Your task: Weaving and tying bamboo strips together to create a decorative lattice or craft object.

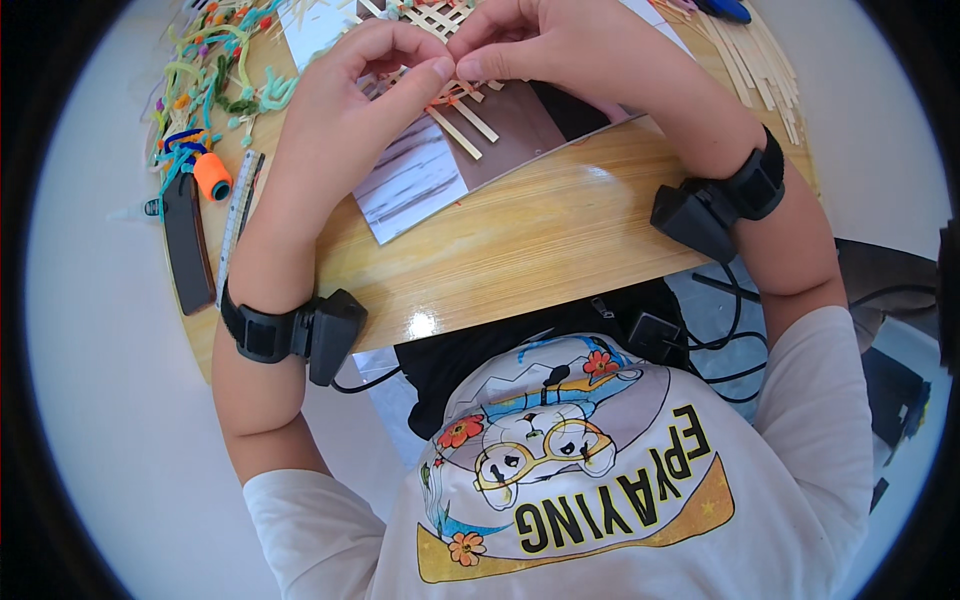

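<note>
At the far side of the table, a lattice of woven pale wooden strips [470, 122] lies over a picture sheet [415, 190], with orange yarn [447, 97] along its near edge. My left hand [370, 85] is closed in a pinch at this edge, thumb and forefinger pressed together. Right against it, my right hand [525, 45] pinches at the same spot, fingertips touching. What the fingertips hold is too small to make out. Both hands cover part of the lattice.
Left on the wooden table [480, 260] are a heap of coloured pipe cleaners [215, 75], an orange thread spool [212, 176], a dark flat case [187, 245] and a ruler [236, 225]. At the right lie loose wooden strips [760, 60] and a dark blue object [724, 9].
</note>
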Tool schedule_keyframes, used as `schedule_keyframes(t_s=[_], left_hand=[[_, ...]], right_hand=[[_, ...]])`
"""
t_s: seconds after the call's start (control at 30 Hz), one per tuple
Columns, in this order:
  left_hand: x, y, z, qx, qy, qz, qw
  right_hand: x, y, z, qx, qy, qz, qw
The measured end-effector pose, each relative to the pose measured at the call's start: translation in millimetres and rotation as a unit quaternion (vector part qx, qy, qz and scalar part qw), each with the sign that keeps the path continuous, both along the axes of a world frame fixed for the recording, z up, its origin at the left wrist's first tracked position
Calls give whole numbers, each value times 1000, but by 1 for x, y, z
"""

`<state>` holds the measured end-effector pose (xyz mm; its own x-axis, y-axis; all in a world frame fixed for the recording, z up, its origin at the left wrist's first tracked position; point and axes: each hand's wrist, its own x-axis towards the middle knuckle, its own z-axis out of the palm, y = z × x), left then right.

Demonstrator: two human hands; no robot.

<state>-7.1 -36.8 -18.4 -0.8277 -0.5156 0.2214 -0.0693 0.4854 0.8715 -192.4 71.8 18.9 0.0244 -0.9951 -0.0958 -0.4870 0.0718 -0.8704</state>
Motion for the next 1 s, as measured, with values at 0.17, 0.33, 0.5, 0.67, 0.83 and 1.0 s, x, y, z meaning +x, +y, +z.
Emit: schedule_keyframes(t_s=[0.17,0.33,0.5,0.67,0.83,1.0], left_hand=[[-1,2,1,14,-5,7,1000],[-2,2,-1,-20,0,-2,1000],[0,-2,-3,-75,-7,-6,997],[2,0,6,-175,-39,-11,984],[15,-2,19,-382,-110,-12,918],[13,-2,21,-370,-123,-60,919]], right_hand=[[1,-3,-11,17,-124,0,992],[-4,-5,-22,26,-200,11,979],[-4,-3,-12,18,-114,11,993],[5,0,-9,-33,-29,-33,998],[3,-2,-9,-4,-29,-33,999],[4,-4,-10,4,-51,-32,998]])
